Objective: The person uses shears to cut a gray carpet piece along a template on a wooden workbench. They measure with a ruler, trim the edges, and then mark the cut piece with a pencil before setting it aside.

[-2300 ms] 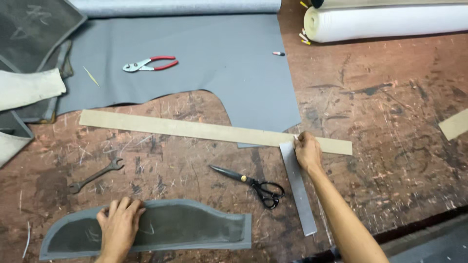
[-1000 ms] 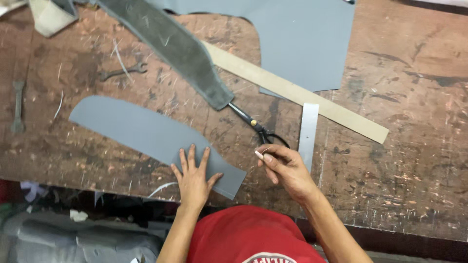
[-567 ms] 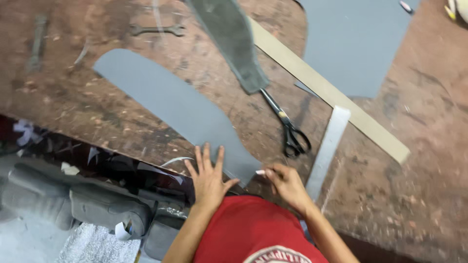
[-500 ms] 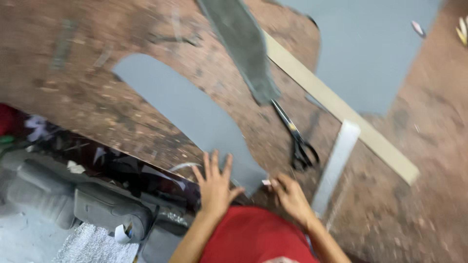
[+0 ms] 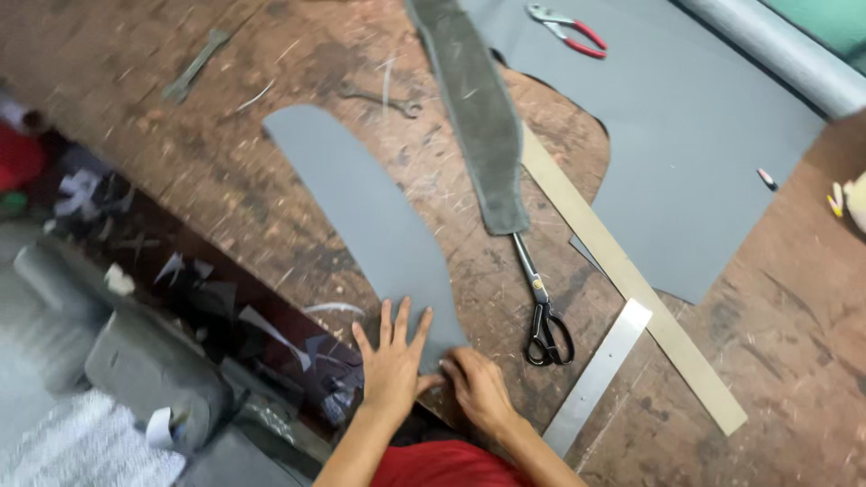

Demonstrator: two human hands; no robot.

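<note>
Soft, even light is falling from overhead across the worn wooden table (image 5: 271, 180), leaving only faint, short shadows under the scissors (image 5: 544, 307) and the hands. A pale glare is showing on the metal ruler (image 5: 595, 379) and along the grey roll (image 5: 776, 54) at the top right. The left edge, over the floor clutter, is smearing with motion blur, while the middle is staying fairly sharp.

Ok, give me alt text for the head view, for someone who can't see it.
Both hands press the near end of a curved grey cut piece at a worn wooden table's edge: left hand flat, right hand beside it. Black scissors, a metal ruler and a wooden strip lie to the right.
</note>
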